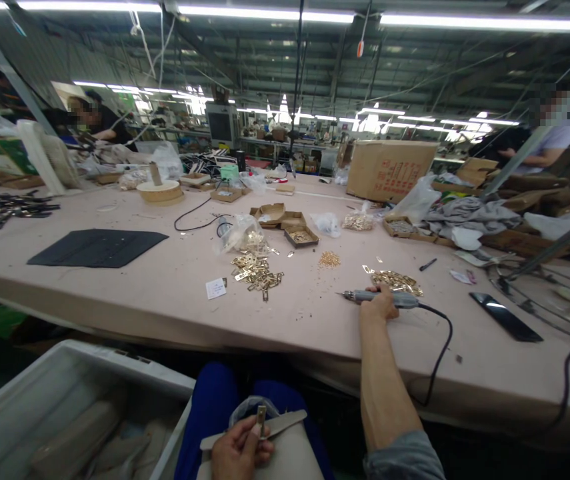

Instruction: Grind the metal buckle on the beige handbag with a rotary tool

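My right hand [381, 303] reaches out onto the pink worktable [165, 293] and is closed round a grey corded electric screwdriver [372, 297] lying on the surface. Just behind it lies a heap of gold metal clasps [397, 281]. My left hand [239, 450] is down in my lap, pinching a small gold metal fitting [261, 419] against a beige leather piece [269, 447] that rests on my blue-trousered legs. Another pile of gold clasps [257, 272] lies at the table's middle.
A dark leather panel [97, 248] lies at the left, a black phone [505, 317] at the right. Small cardboard trays [285, 223], plastic bags and a big carton [389, 170] stand further back. A white bin [65, 407] is by my left knee. Other people work at far tables.
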The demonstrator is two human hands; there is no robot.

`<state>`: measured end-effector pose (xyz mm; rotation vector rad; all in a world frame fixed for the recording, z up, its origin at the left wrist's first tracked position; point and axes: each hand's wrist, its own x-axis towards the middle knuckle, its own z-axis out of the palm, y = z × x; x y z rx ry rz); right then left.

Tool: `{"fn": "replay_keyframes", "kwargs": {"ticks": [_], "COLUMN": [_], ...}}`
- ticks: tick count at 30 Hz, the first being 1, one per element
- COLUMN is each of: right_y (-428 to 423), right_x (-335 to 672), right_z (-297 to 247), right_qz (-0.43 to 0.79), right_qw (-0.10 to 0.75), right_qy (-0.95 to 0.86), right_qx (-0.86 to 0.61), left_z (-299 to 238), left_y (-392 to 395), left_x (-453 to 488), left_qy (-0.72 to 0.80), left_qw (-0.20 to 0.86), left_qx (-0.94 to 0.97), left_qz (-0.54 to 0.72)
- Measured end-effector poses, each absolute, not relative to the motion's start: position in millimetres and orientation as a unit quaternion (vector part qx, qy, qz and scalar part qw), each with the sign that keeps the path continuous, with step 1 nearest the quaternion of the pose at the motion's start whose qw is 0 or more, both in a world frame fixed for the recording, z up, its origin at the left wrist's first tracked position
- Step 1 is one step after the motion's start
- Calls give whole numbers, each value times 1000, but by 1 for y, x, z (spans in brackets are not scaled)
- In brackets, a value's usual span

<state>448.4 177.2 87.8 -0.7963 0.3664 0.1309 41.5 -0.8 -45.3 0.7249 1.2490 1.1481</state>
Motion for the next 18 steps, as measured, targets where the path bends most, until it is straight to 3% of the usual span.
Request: {"fn": "replay_keyframes", "kwargs": {"ticks": [18], "right_y": [175], "right_x": [456], "right_z": [81], "right_qz": [58], "right_qw": [915], "right_qy": [177], "right_qx": [-358], "left_z": [-44], "left_y": [-2], "left_x": [43], "left_qy": [540], "left_qw": [598], "left_qx": [317], "left_qz": [500]}}
